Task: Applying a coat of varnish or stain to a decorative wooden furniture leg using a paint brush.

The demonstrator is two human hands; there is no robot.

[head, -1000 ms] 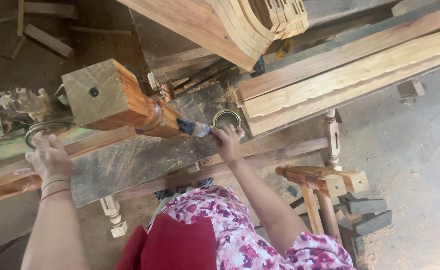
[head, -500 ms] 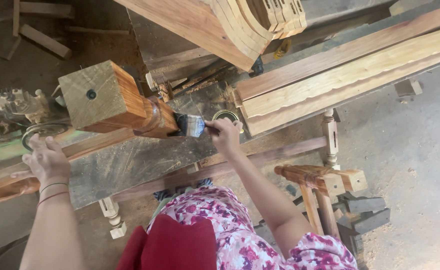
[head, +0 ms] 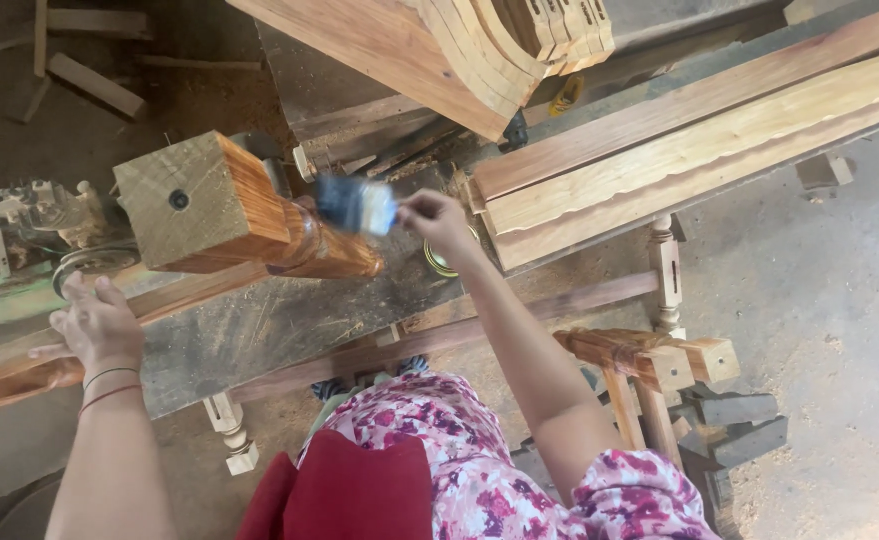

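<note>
1. Soft, even daylight; the concrete floor (head: 840,300) at right is brightest
2. Upper left of the frame lies dim
3. The paintbrush (head: 358,205) is motion-blurred; the rest is fairly sharp

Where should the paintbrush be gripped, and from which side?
Grip the brush by its handle end, from the right, where the right hand pinches it now. The bristles point left toward the turned wooden leg, so that end is likely wet and should stay free. The left hand rests on a rail, away from it.
</note>
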